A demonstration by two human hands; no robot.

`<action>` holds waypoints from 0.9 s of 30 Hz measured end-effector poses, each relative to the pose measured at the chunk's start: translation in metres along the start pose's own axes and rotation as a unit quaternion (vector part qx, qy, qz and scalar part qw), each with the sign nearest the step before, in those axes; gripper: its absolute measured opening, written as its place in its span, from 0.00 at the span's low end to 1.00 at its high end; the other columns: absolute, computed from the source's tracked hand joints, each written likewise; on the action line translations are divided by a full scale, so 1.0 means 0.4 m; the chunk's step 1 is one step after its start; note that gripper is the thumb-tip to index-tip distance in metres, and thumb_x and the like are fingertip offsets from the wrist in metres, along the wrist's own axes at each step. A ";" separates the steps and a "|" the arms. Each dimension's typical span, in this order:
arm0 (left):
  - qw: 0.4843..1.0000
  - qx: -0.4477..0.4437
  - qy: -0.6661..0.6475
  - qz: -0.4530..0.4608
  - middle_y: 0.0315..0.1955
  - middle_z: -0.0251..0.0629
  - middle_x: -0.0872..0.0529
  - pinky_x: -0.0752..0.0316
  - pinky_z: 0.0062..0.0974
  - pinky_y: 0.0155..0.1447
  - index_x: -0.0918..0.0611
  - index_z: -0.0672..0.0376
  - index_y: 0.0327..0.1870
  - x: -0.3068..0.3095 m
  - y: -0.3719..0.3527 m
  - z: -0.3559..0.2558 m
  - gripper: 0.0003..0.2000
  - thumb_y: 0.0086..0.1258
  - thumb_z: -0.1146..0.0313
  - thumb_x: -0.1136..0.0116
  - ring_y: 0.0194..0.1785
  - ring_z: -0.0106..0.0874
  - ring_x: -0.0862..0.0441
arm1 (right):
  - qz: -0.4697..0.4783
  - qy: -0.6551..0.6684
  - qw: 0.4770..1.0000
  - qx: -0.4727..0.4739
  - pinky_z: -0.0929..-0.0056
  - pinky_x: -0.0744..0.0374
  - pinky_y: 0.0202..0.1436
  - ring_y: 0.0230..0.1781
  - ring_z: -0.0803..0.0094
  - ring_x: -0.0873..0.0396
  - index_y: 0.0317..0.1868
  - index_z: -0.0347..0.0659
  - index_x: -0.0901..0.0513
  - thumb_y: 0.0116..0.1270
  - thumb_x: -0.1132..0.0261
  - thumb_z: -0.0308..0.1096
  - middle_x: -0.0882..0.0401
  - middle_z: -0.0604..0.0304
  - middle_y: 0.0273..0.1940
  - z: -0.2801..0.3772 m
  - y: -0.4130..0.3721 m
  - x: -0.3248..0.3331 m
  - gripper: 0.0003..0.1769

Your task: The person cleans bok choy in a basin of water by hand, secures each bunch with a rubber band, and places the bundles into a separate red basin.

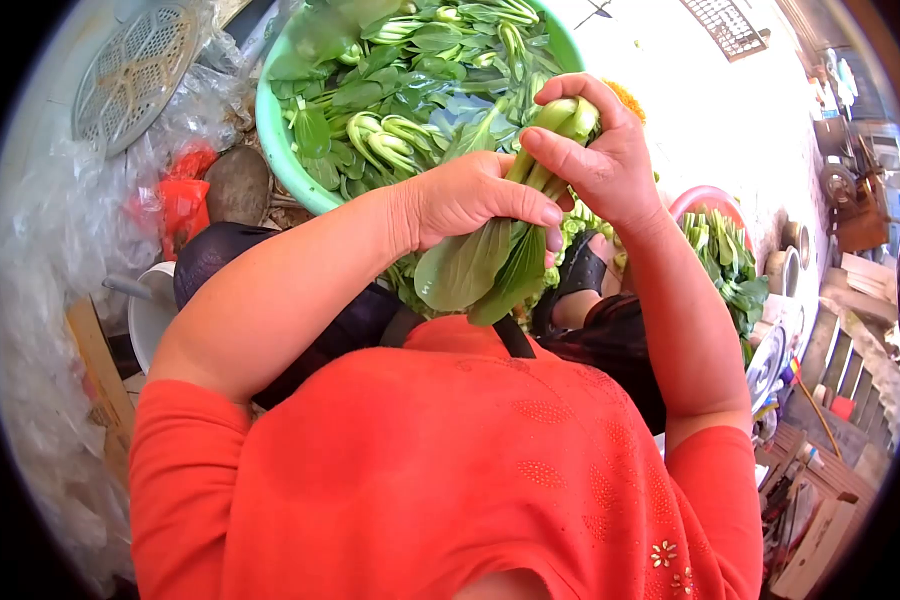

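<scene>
A bok choy (470, 265) is held between my two hands in front of my chest, its leaves hanging down toward me and its pale base pointing away. My left hand (485, 195) is closed round the stalks and leaves near the middle. At the base end, my right hand (605, 155) grips the thick stems between thumb and fingers. Just beyond my hands, a green basin (295, 165) holds water and many loose bok choy (385, 140). More leafy greens lie on the floor beneath my hands, partly hidden.
A pink basin (705, 195) of greens (730, 260) stands to the right. On the left are clear plastic bags (45, 300), a red bag (183, 200), a rounded stone (238, 185), a white bucket (150, 318) and a perforated lid (135, 75). Wooden pieces (860, 300) and household items crowd the far right.
</scene>
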State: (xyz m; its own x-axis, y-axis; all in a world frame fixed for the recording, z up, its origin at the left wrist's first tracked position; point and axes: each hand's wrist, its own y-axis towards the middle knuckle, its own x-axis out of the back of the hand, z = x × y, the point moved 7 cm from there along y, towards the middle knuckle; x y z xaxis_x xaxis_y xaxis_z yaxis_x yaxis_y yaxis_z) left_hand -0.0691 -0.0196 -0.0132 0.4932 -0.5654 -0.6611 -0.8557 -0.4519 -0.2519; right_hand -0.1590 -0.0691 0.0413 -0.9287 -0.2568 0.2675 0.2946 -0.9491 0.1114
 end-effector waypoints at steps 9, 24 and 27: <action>0.996 -0.022 0.041 -0.075 0.27 0.37 0.21 0.22 0.28 0.42 0.23 0.62 0.42 0.048 0.007 -0.009 0.11 0.67 0.64 0.44 0.28 0.29 0.21 | 0.003 0.070 0.995 -0.072 0.81 0.24 0.29 0.32 0.79 0.20 0.58 0.35 0.26 0.56 0.24 0.43 0.18 0.59 0.33 -0.042 0.011 0.011 0.34; 0.973 -0.014 0.086 -0.212 0.30 0.38 0.17 0.21 0.27 0.36 0.24 0.62 0.45 0.131 -0.038 -0.056 0.13 0.69 0.61 0.42 0.28 0.29 0.18 | 0.015 0.062 0.981 -0.186 0.81 0.26 0.27 0.23 0.80 0.25 0.58 0.34 0.23 0.60 0.30 0.34 0.20 0.62 0.28 -0.087 0.005 0.053 0.25; 0.957 -0.005 0.185 -0.225 0.34 0.38 0.16 0.23 0.27 0.40 0.21 0.63 0.45 0.190 -0.046 -0.072 0.14 0.66 0.61 0.41 0.34 0.26 0.20 | 0.089 0.008 0.977 -0.196 0.84 0.30 0.25 0.22 0.83 0.31 0.57 0.39 0.21 0.62 0.32 0.33 0.25 0.69 0.27 -0.084 0.010 0.064 0.22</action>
State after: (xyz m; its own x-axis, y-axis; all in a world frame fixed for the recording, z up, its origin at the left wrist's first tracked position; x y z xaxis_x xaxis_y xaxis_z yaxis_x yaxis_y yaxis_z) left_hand -0.0115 -0.0743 -0.0384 0.8344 -0.5169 -0.1915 -0.5433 -0.7123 -0.4444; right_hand -0.1892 -0.0855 0.0163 -0.8746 -0.4242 0.2348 0.3459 -0.8853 -0.3108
